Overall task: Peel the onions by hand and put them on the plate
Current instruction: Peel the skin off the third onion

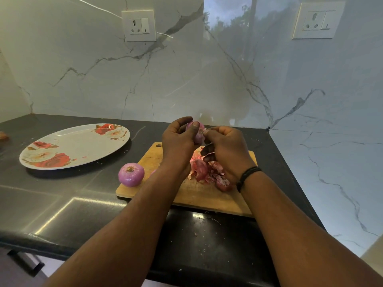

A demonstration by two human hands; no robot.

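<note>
The left hand (178, 139) is curled round an onion (198, 132), thumb across its near face and fingers wrapped behind, holding it up above the far edge of the cutting board (186, 189). The right hand (226, 150) sits just beside it, thumb and forefinger pinched together on a small flap of skin at the side of the onion nearest them; the other fingers of that hand hang loosely curled below. Under those fingers, on the board, lies a heap of peels (207, 172). A second onion (131, 174) rests at the board's left edge, well off to the left of the left wrist, and looks already bare and glossy. The plate (62, 148) lies further left still on the dark counter (62, 204), with no onion on it. An onion like this is firm and fairly light, but its peeled surface is likely smooth and slippery, so a whole-hand cradle suits it better than a fingertip hold. The outer skin is thin and probably brittle, apt to tear into scraps, so it is best caught at a loose edge near the tip or root and drawn along the bulb.
</note>
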